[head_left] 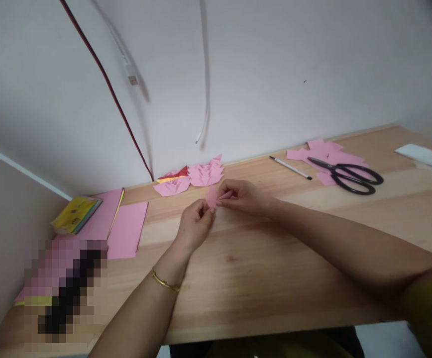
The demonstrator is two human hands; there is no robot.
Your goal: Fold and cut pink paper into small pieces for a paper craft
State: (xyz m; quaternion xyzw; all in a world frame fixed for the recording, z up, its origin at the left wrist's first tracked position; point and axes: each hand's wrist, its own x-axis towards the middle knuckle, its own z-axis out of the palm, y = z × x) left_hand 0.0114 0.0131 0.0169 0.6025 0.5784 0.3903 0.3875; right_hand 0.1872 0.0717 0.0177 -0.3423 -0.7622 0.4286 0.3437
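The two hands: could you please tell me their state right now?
Left hand: closed, pinching folded pink paper.
Right hand: closed, also pinching folded pink paper.

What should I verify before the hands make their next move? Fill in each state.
1. Left hand gripping the pink paper: ok, pinched at the fingertips.
2. Right hand gripping: ok, it pinches pink paper too.
3. Both hands on one single piece: cannot tell, too small and partly covered.
4. Scissors away from the fingers: ok, lying on pink scraps to the right.
5. Pen out of the way: ok, flat on the table.
6. Room behind the hands: not ok, folded pieces sit close and might get nudged.
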